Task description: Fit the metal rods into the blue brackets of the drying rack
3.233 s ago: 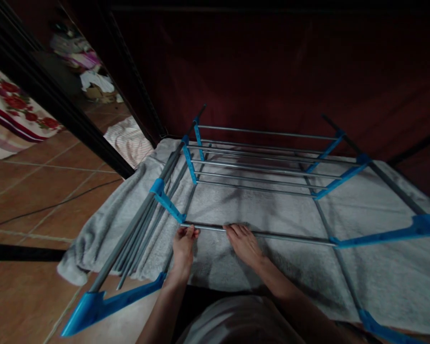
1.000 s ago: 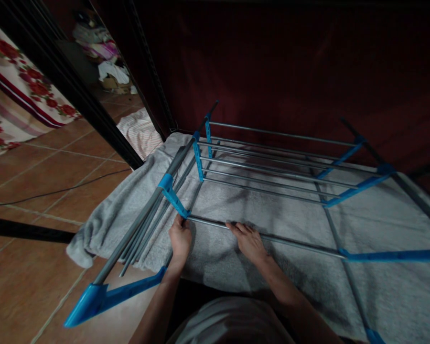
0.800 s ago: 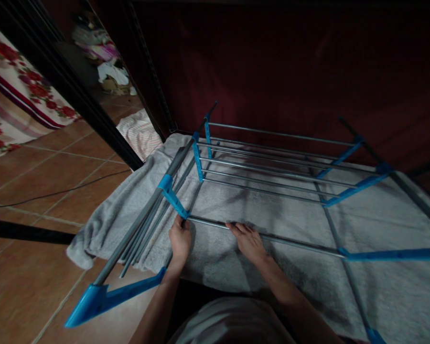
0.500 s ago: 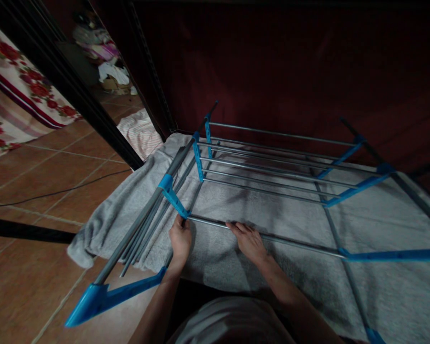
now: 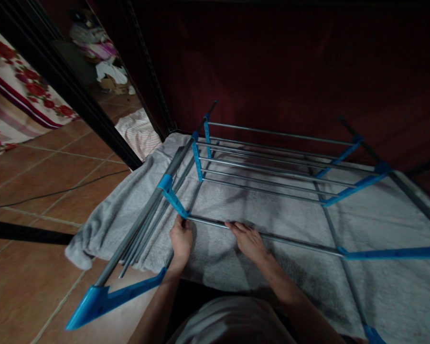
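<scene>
A rack frame of grey metal tubes and blue plastic brackets lies across the grey blanket (image 5: 229,267). My left hand (image 5: 181,237) is closed at the lower tip of a blue bracket (image 5: 174,200), where a metal rod (image 5: 290,242) meets it. Farther along that rod, my right hand (image 5: 248,240) is closed over it with the fingers on top; the thumb is hidden. The rod's far end meets another blue bracket (image 5: 394,253) at the right. Behind my hands, several thin rods (image 5: 265,166) span between the frame's two sides.
Loose grey tubes (image 5: 142,237) lie bundled on the blanket under the left side tube. A blue corner piece (image 5: 89,303) sticks out over the tiled floor (image 5: 25,267). Black metal posts (image 5: 79,91) stand at the left, with a dark red panel (image 5: 272,62) behind.
Both hands keep their places on the bracket and rod. The view has shifted very slightly; nothing else has visibly moved.
</scene>
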Demonstrator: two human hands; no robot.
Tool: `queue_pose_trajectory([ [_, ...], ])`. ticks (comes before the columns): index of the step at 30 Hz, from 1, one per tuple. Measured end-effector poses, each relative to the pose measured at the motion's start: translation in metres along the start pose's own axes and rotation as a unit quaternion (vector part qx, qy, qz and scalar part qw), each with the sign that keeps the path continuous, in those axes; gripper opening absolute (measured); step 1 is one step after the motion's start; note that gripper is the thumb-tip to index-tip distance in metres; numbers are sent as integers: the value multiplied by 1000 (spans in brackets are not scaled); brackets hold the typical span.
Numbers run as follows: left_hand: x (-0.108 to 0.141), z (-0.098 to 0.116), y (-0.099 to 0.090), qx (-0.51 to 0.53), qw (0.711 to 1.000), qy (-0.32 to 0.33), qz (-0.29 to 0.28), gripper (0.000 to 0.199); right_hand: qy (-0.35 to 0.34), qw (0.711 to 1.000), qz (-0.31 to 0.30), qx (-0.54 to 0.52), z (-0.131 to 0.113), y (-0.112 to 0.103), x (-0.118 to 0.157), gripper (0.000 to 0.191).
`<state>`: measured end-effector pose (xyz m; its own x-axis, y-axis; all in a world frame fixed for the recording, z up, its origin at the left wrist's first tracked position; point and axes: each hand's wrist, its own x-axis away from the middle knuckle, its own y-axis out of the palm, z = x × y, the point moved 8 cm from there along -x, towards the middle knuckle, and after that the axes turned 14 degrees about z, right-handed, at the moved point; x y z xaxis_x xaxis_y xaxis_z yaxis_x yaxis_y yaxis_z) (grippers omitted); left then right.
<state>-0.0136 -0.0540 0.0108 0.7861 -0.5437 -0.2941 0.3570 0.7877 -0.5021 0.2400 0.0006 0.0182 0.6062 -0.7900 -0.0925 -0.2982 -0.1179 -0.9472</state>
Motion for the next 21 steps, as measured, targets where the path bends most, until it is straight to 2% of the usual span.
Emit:
queue_pose_trajectory([
  [4,0,-1,0,-8,1000,2,4,40,-14,999,36,9,-4,-3,0,54],
  [8,-2,-4,0,5,1000,4,6,39,-23,994,105,-8,-6,-13,8,49],
  [10,-4,-6,1,13,1000,7,-7,39,0,988,152,-33,3,-20,21,50],
  [16,-11,-9,2,-18,999,-24,-26,43,137,944,286,-90,67,-39,95,47],
  [19,-12,-6,0,-40,998,-47,-25,45,215,902,364,-84,106,-54,142,42],
  [21,-12,-2,-1,-41,997,-57,-26,49,287,862,411,-73,135,-63,173,39],
])
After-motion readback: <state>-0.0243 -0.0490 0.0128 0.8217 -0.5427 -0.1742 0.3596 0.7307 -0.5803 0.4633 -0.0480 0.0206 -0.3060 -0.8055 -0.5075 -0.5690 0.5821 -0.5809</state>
